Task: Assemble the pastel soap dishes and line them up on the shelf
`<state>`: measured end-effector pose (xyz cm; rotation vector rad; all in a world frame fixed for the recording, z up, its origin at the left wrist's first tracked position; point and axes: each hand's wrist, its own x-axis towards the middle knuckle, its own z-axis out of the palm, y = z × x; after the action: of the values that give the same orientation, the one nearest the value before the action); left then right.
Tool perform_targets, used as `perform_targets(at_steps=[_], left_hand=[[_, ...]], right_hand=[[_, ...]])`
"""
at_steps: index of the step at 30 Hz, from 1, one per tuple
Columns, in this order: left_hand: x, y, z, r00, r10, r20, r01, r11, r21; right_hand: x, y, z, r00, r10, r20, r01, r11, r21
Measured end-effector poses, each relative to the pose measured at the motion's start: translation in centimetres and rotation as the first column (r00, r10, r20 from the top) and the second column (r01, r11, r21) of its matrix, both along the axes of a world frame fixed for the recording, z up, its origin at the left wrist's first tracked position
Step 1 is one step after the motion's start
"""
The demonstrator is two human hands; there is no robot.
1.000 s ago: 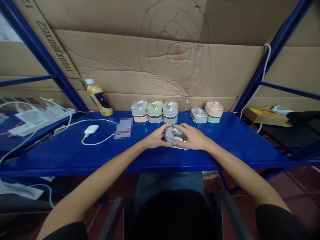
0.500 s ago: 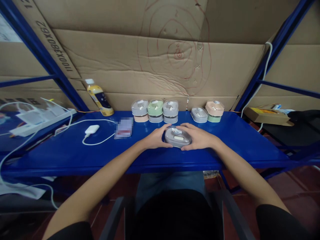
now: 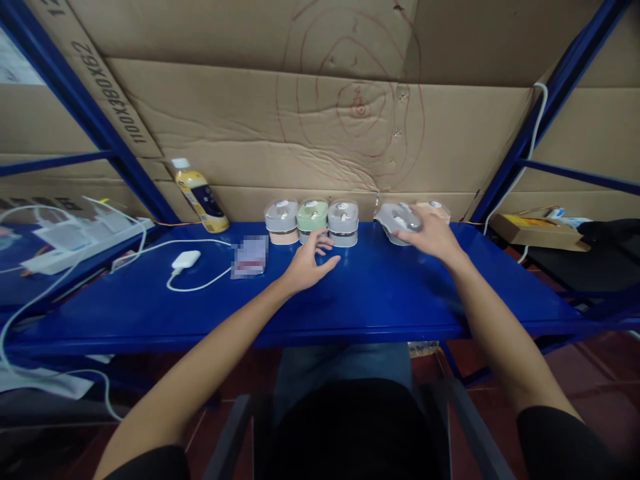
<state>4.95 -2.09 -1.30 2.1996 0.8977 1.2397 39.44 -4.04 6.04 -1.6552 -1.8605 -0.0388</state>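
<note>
Blue metal counter: 3 stacked plastic containers along far edge, peach-green stack far right, partly hidden. Single gray container just left of it, under right hand, fingers over lid, grip unclear. Left hand open, empty, just short of stacks.

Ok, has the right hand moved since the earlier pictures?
Yes. Judged against the green-lidded stack, the right hand has moved rightward and toward the cardboard wall, and is now at a grey container.
</note>
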Motion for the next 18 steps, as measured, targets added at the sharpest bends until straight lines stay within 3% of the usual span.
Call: perform_targets(at_steps=[3, 6, 13, 18], left_hand=[[0.2, -0.3, 0.0, 0.996, -0.006, -0.093, 0.006, 1.000, 0.000], [0.2, -0.6, 0.0, 0.988, -0.015, -0.152, 0.014, 1.000, -0.006], [0.1, -0.6, 0.2, 0.984, -0.018, -0.175, 0.018, 1.000, -0.005], [0.2, -0.5, 0.1, 0.979, 0.001, -0.203, -0.005, 1.000, -0.019]], right_hand=[[-0.2, 2.3, 1.0, 0.968, -0.237, 0.086, 0.240, 0.971, -0.017], [-1.5, 4.2, 1.0, 0.924, -0.331, 0.195, 0.348, 0.935, -0.065], [-3.1, 5.6, -0.4, 0.887, -0.388, 0.251, 0.420, 0.903, -0.090], [-2.5, 6.0, -1.2, 0.880, -0.354, 0.317, 0.351, 0.934, 0.070]])
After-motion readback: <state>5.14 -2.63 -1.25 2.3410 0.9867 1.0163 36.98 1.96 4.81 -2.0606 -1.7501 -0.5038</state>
